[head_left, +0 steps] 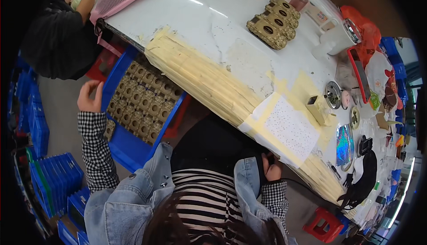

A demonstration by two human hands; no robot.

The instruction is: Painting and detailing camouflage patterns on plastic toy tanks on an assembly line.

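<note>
My left hand [90, 96] is beside the left rim of a blue plastic tray [116, 143], its fingers curved and parted from the thumb, with nothing visible in it. Rows of small bronze-coloured ornate pieces [141, 94] with round holes fill much of this tray. One similar piece [109, 129] lies apart near the tray's left side. My right hand [272, 170] is low by the table's near edge, close to my lap; its fingers are partly hidden. Several bronze-coloured ornate pieces [276, 22] with dark oval centres stand side by side on the white table [195, 27].
Yellowish tape [200, 74] covers the table's near edge, with a dotted white sheet [291, 129] on it. At right are a white mug [336, 38], a red-edged phone [359, 74] and clutter. Another person [58, 45] sits far left. Blue bins [55, 182] and a red stool [324, 225] occupy the floor.
</note>
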